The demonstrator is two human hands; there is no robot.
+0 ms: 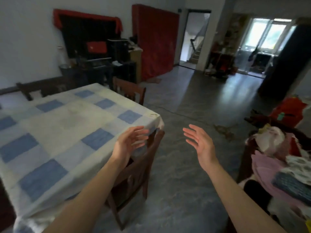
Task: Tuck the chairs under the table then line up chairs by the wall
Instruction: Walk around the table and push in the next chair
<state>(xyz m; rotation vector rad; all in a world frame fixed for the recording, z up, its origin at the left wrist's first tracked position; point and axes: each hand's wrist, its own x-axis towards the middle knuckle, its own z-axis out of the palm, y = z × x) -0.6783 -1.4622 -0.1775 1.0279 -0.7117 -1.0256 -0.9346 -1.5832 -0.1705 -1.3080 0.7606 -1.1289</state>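
Grey stone floor [193,105] runs from under me to a lit doorway at the far end, and the room is dim and a little blurred. Against the left wall a dark chair [42,89] stands behind the table [55,132], which wears a white cloth with blue squares. At the table's far end a second chair [130,90] shows its slatted back above the cloth, pushed close in. Near me, at the right-hand corner of the table, a third chair [134,172] sits with its seat partly under the hanging cloth, its back and legs sticking out over the floor. My left hand [127,142] hovers above that chair's back, fingers spread and loose, gripping nothing; I cannot tell whether it touches the cloth edge. My right hand [200,142] is held out over bare floor, palm turned inward, fingers spread, empty. Farther right, a heap of pink and patterned clothes [276,163] fills the edge of my view.
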